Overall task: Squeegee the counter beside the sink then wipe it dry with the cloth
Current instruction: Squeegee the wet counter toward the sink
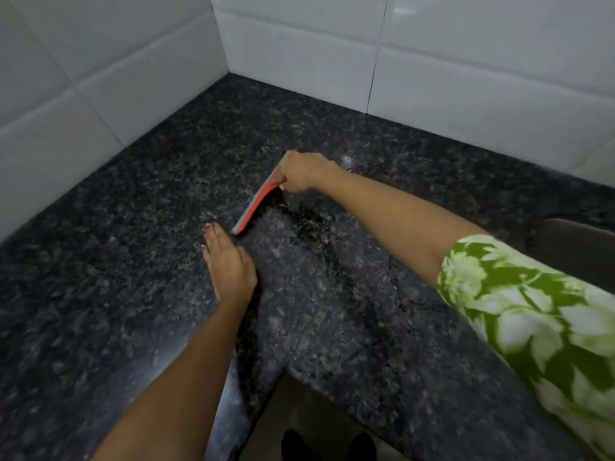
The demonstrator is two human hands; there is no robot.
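An orange squeegee [256, 204] with a grey rubber edge rests blade-down on the dark speckled granite counter [133, 227]. My right hand [301, 173] is closed around its upper end, arm stretched out from the right. My left hand [226, 261] lies flat on the counter with fingers together, its fingertips just left of the squeegee's lower end. A darker wet patch [309, 224] shows on the stone to the right of the blade. No cloth is in view.
White tiled walls [299, 61] meet in a corner behind the L-shaped counter. The steel sink [575, 247] edge shows at the right. The counter's inner front edge [279, 377] drops to the floor, where dark shoes [327, 444] show.
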